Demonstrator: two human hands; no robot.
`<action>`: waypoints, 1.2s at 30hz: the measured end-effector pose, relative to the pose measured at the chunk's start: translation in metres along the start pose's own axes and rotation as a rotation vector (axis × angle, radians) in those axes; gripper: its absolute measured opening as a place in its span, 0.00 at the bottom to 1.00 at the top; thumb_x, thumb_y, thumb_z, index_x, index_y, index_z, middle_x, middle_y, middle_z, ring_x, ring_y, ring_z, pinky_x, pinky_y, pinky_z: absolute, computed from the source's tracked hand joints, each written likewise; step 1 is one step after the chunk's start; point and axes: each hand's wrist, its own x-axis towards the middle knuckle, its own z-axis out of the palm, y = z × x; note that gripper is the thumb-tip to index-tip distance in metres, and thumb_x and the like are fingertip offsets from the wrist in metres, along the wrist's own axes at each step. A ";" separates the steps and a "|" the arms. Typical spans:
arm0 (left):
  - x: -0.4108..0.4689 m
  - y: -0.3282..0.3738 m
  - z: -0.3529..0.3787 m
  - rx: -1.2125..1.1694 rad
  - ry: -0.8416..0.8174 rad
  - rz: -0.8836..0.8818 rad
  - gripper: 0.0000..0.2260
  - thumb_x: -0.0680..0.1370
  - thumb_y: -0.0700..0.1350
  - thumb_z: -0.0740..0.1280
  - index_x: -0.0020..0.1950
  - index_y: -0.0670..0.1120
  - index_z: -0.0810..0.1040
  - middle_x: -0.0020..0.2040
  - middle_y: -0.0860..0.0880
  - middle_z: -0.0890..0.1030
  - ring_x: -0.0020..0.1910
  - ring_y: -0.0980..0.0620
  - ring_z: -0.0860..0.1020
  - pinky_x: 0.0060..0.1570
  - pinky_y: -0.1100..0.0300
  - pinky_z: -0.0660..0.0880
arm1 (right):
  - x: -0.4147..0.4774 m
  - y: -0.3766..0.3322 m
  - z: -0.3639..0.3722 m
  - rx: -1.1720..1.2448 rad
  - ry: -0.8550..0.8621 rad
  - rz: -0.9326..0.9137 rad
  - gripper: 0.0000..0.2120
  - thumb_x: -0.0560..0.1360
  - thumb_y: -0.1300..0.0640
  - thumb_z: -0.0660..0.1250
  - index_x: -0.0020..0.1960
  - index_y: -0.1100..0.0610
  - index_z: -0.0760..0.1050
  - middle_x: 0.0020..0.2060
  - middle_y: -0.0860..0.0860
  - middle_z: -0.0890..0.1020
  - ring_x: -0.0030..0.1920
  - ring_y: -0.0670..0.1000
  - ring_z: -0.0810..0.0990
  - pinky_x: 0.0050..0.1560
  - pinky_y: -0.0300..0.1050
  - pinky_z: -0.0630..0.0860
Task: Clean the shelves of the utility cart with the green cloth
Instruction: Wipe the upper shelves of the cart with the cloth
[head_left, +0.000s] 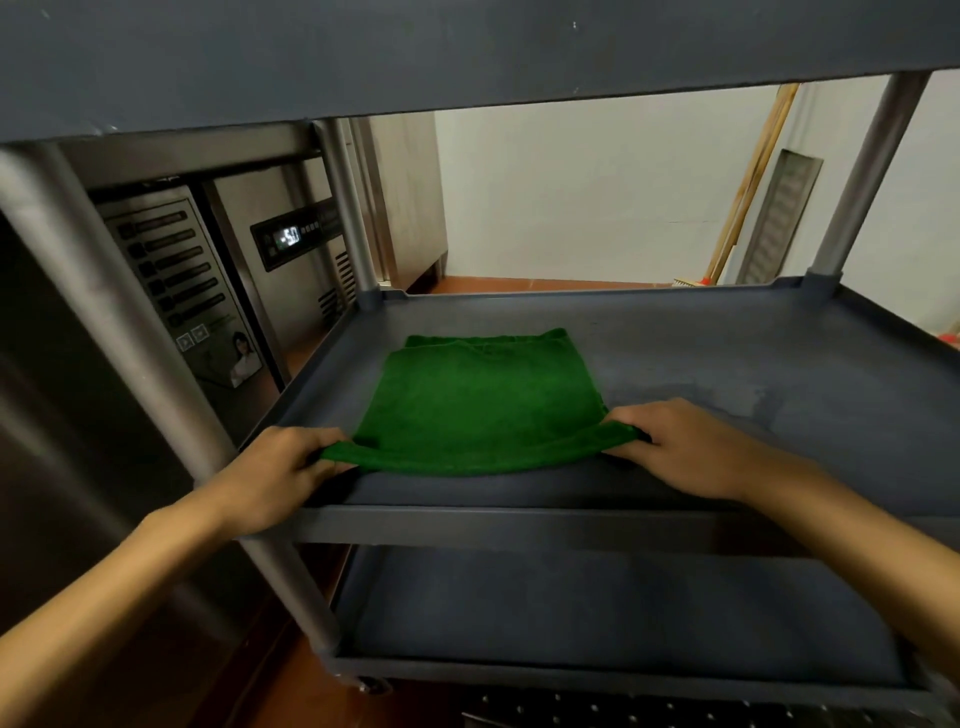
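The grey plastic utility cart (104, 322) fills the view, with three tiers showing. Only the underside of the top shelf (467, 52) is in view, so whether its upper face has been wiped cannot be told. The middle shelf (753, 343) is the one in hand. The bottom shelf (597, 613) lies bare and dull below it, with nothing to show that it has been done. The green cloth (483, 405) is spread flat on the left-centre of the middle shelf, folded double, its near edge raised a little and drawn taut just behind the front rim. The left hand (275, 478) pinches the cloth's near-left corner with curled fingers, and the right hand (691, 447) pinches the near-right corner the same way. To the right of the cloth is a mottled patch (727, 400), probably damp from wiping. By my reading the task is about midway: this shelf is partly covered, its far and right-hand parts are left, and the bottom shelf is likely yet to come.
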 end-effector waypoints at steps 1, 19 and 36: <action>-0.005 0.003 -0.002 0.001 -0.010 -0.012 0.07 0.80 0.42 0.67 0.53 0.53 0.82 0.48 0.58 0.83 0.49 0.60 0.81 0.53 0.59 0.75 | -0.004 -0.003 -0.001 0.003 -0.002 -0.004 0.06 0.79 0.53 0.66 0.52 0.43 0.79 0.42 0.35 0.80 0.44 0.32 0.78 0.42 0.25 0.69; -0.030 0.049 -0.052 -0.419 0.214 -0.109 0.04 0.76 0.45 0.70 0.48 0.46 0.82 0.41 0.48 0.85 0.36 0.55 0.82 0.36 0.65 0.78 | -0.016 -0.036 -0.030 0.582 0.177 0.172 0.12 0.72 0.53 0.74 0.55 0.47 0.80 0.56 0.42 0.81 0.58 0.40 0.78 0.62 0.40 0.72; 0.037 0.028 0.009 0.058 0.112 0.179 0.10 0.73 0.57 0.74 0.48 0.53 0.84 0.45 0.57 0.83 0.45 0.60 0.81 0.47 0.59 0.79 | 0.016 -0.018 0.004 0.114 -0.145 0.088 0.15 0.69 0.45 0.76 0.55 0.43 0.82 0.59 0.38 0.80 0.60 0.38 0.75 0.58 0.35 0.68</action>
